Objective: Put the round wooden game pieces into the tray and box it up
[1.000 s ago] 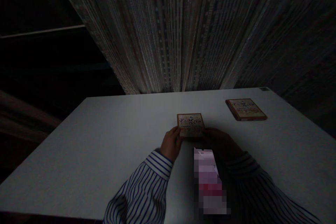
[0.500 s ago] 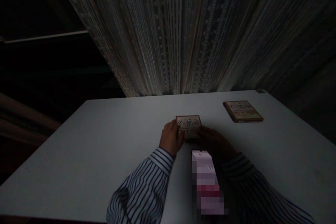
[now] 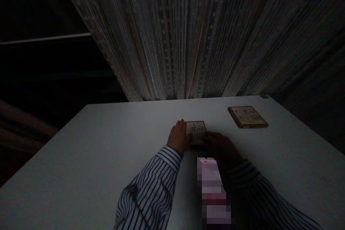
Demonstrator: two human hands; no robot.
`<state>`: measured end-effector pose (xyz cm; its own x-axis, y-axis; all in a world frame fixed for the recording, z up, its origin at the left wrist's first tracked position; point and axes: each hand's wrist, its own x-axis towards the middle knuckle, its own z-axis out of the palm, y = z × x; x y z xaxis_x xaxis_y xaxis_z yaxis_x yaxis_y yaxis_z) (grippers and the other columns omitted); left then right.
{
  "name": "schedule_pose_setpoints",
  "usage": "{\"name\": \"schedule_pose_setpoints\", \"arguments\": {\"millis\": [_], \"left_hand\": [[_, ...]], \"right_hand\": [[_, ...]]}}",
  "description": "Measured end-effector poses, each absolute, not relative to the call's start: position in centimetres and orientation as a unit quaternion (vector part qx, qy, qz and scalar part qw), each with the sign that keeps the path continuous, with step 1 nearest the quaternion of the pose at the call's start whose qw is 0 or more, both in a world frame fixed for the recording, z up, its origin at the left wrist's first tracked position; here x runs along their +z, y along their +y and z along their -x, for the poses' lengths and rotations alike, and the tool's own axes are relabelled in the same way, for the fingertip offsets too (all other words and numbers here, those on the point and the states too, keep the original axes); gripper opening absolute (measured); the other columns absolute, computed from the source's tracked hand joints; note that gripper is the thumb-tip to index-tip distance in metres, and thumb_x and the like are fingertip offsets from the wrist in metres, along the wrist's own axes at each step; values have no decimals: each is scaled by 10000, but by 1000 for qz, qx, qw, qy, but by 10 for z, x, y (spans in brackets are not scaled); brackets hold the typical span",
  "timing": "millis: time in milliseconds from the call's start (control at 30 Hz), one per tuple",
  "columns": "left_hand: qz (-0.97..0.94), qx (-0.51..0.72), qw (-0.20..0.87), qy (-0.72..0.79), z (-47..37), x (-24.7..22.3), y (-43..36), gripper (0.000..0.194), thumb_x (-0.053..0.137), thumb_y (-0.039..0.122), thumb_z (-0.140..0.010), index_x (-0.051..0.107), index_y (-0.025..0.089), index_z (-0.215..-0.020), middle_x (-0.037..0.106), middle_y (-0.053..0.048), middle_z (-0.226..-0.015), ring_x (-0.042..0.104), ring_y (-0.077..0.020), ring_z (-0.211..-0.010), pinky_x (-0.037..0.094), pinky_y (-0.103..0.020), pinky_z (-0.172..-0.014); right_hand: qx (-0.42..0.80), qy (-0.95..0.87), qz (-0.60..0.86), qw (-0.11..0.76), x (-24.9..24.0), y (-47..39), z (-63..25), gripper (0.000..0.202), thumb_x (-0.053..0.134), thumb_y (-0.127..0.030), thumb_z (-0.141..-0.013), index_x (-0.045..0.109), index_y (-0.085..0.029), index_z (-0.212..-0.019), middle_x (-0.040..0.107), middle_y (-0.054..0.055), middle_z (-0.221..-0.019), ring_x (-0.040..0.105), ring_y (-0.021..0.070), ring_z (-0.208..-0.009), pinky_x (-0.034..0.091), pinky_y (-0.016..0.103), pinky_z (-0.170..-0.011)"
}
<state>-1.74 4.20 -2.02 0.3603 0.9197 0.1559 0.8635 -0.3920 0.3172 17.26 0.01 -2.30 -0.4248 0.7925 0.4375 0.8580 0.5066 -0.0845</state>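
A small flat box with a brown border and dark, handwriting-like characters on its pale top lies on the white table. My left hand grips its left side, with the thumb near the front corner and fingers along the edge. On the opposite side, my right hand holds the right edge, its fingertips in shadow. Just in front of the box lies a lit smartphone, its screen partly blurred out and its right side next to my right wrist.
Toward the back right of the white table lies a second, similar flat box. Behind the far edge hangs a striped, string-like curtain. A small dark patch marks the far right corner. The room is dim.
My left hand has shifted slightly right, over the box's left edge, its fingers now straighter and closer together. My right hand stays at the right edge. The view has tilted slightly.
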Motion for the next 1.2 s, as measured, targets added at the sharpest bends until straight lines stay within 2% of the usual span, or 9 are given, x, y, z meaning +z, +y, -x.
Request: {"name": "schedule_pose_setpoints", "arguments": {"millis": [67, 133, 333, 533, 700, 933, 1200], "left_hand": [[-821, 148, 82, 545, 17, -20, 42, 544, 402, 346, -854, 345, 53, -1308, 308, -183, -1412, 263, -285, -1312, 284, -455, -1048], [-822, 139, 78, 547, 17, -20, 41, 546, 394, 345, -857, 340, 51, -1314, 302, -176, -1417, 258, -285, -1314, 279, -450, -1052], [-818, 131, 75, 555, 17, -18, 40, 508, 348, 307, -878, 330, 74, -1329, 300, -150, -1425, 258, -266, -1316, 264, -438, -1060], [-821, 138, 56, 551, 19, -22, 40, 461, 351, 313, -886, 362, 168, -1324, 298, -119, -1432, 282, -274, -1305, 287, -467, -1039], [-816, 131, 66, 559, 19, -23, 40, 498, 357, 344, -880, 329, 169, -1346, 275, -104, -1445, 268, -286, -1309, 262, -468, -1052], [-814, 119, 63, 566, 19, -21, 39, 515, 350, 363, -878, 304, 176, -1356, 275, -99, -1446, 290, -274, -1300, 267, -461, -1050], [-809, 117, 66, 572, 19, -18, 38, 528, 371, 401, -866, 321, 193, -1350, 280, -87, -1445, 303, -282, -1293, 271, -473, -1046]], "right_hand": [[-85, -833, 487, 248, -20, 7, -168, 258, 415, -222, -860, 630, -150, -982, 659, 125, -1033, 608, 206, -942, 503, 351, -806], [-88, -838, 475, 255, -18, 17, -162, 295, 394, -220, -863, 592, -119, -1056, 620, 146, -1118, 576, 210, -1013, 481, 354, -834], [-68, -861, 487, 128, -14, 44, -138, 396, 324, -183, -866, 476, -102, -1222, 473, 153, -1315, 424, 255, -1202, 362, 447, -939], [-24, -863, 490, 122, -19, 49, -137, 437, 270, -212, -883, 430, -99, -1274, 425, 148, -1356, 341, 248, -1268, 317, 457, -976], [2, -851, 510, 125, -24, 49, -142, 473, 257, -236, -882, 396, -61, -1299, 373, 160, -1389, 297, 243, -1295, 296, 450, -1002], [6, -838, 528, 135, -33, 54, -149, 496, 273, -289, -885, 398, -36, -1293, 376, 190, -1378, 309, 258, -1288, 324, 447, -991], [-84, -836, 530, 112, -32, 38, -164, 501, 243, -338, -905, 460, -26, -1230, 462, 208, -1306, 395, 295, -1221, 371, 448, -946]]}}
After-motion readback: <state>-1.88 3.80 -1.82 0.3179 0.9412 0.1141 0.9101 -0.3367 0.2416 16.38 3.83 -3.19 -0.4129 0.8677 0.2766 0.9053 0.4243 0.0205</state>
